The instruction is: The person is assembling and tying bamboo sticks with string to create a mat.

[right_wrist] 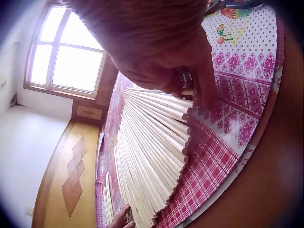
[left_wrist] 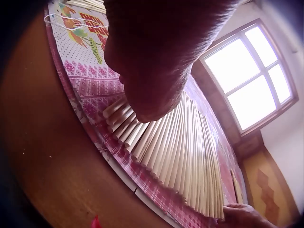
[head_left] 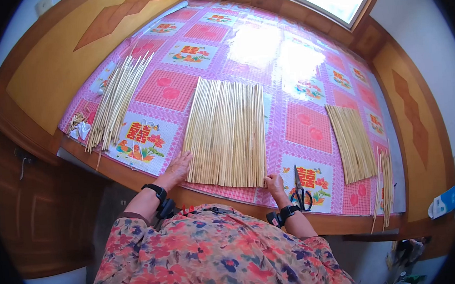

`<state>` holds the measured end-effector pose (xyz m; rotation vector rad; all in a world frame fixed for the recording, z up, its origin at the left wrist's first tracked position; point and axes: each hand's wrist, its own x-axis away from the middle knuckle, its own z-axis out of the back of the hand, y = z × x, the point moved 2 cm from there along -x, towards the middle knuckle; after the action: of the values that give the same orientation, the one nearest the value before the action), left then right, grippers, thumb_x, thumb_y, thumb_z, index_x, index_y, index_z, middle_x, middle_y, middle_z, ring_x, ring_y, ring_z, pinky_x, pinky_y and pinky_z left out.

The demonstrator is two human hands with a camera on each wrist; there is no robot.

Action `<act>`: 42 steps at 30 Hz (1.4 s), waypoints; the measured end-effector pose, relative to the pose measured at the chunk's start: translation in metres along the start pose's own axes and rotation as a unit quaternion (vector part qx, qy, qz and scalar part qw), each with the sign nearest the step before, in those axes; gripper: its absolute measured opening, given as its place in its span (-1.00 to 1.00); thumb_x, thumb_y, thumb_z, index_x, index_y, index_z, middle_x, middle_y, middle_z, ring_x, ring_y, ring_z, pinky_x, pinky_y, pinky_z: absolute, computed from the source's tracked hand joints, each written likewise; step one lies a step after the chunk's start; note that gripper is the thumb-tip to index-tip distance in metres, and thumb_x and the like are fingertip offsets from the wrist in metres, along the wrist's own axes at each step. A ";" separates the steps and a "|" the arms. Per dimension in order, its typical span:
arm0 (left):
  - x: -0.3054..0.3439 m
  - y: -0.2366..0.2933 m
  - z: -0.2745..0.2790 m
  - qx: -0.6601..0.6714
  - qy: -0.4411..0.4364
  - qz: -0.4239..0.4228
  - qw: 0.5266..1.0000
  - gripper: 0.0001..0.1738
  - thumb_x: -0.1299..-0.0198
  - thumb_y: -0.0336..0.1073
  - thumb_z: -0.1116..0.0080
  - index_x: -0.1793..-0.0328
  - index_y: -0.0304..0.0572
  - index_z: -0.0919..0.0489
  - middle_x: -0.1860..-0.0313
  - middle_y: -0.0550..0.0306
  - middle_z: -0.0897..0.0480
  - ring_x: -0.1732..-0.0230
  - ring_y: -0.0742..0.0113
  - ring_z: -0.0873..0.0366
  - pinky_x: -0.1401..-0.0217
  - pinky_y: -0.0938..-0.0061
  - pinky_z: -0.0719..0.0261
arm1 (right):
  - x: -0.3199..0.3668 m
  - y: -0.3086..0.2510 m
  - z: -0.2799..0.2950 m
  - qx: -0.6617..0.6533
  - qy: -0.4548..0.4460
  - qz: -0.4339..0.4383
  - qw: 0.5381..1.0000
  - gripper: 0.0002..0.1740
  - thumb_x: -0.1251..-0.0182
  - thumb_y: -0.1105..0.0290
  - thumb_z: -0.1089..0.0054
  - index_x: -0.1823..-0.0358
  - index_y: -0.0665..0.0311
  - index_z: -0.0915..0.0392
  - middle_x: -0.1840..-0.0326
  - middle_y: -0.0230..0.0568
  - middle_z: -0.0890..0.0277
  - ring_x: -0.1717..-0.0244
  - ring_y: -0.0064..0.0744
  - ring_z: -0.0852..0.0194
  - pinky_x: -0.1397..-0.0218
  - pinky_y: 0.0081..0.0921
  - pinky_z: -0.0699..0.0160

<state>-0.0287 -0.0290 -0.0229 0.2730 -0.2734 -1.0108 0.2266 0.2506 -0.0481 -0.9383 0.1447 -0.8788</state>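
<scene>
A flat row of thin, straw-coloured sticks (head_left: pixel 224 134), laid side by side like a mat, lies in front of the person. At its near left corner, the left hand (head_left: pixel 176 169) rests against the outer sticks, its fingers along the edge. The right hand (head_left: pixel 274 183) has its fingers bent at the near right corner, pinching the outermost stick ends. In the right wrist view a ring (right_wrist: pixel 186 77) shows on the right hand, beside the stick ends. The left wrist view has the left hand (left_wrist: pixel 147 66) hiding part of the sticks (left_wrist: pixel 175 152).
Black-handled scissors (head_left: pixel 300 191) lie right of the right hand. A loose pile of sticks (head_left: pixel 119 99) and white string (head_left: pixel 141 135) are at the left. A smaller flat row of sticks (head_left: pixel 352 143) and a few loose sticks (head_left: pixel 385 189) lie at the right on the patterned tablecloth (head_left: pixel 310 120).
</scene>
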 end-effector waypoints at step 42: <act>-0.095 -0.010 0.016 -0.021 0.010 -0.068 0.997 -0.32 -0.03 0.04 0.03 -0.30 0.05 -0.19 -0.37 -0.03 0.00 -0.42 0.11 0.22 -0.40 0.15 0.38 | -0.094 -0.098 -0.035 0.351 -0.041 0.273 0.895 -0.23 -0.09 -0.09 0.05 -0.28 0.14 -0.06 -0.38 -0.15 0.13 -0.42 -0.22 0.36 -0.40 -0.15 0.45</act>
<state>-0.0904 0.0459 -0.0213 0.2662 -0.2177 -1.1471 0.0903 0.2670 -0.0189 -0.2204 0.0071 -0.3095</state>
